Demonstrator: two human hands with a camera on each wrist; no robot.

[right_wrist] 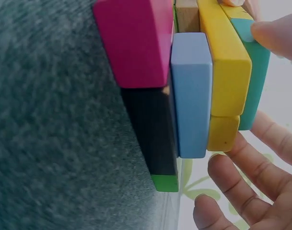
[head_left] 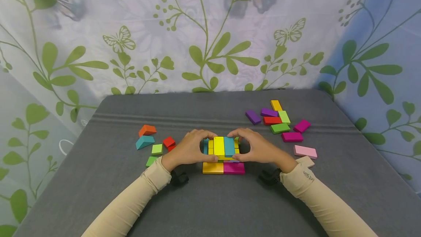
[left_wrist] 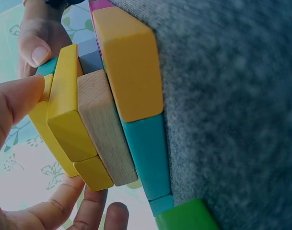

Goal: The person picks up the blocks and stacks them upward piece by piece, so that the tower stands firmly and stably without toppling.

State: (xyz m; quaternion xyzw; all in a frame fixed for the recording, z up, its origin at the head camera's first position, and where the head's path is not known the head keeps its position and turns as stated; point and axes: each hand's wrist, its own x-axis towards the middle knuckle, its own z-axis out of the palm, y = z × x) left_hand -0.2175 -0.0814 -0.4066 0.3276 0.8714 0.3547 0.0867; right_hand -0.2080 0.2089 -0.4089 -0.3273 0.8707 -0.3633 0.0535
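Yellow block (head_left: 218, 147) and teal block (head_left: 229, 147) lie side by side atop the stack (head_left: 234, 168), your left hand (head_left: 189, 147) pinching the first end to end, your right hand (head_left: 260, 147) the second; an uneven push from either could skew or topple that stack.

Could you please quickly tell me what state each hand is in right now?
Left hand: holding the top yellow block between thumb and fingers.
Right hand: holding the teal block beside it, between thumb and fingers.

Top blocks (head_left: 219, 147) yellow, teal; front base blocks (head_left: 213, 168) orange-yellow, magenta; table (head_left: 217, 204) grey; curtain (head_left: 217, 61) pale, green leaf print.
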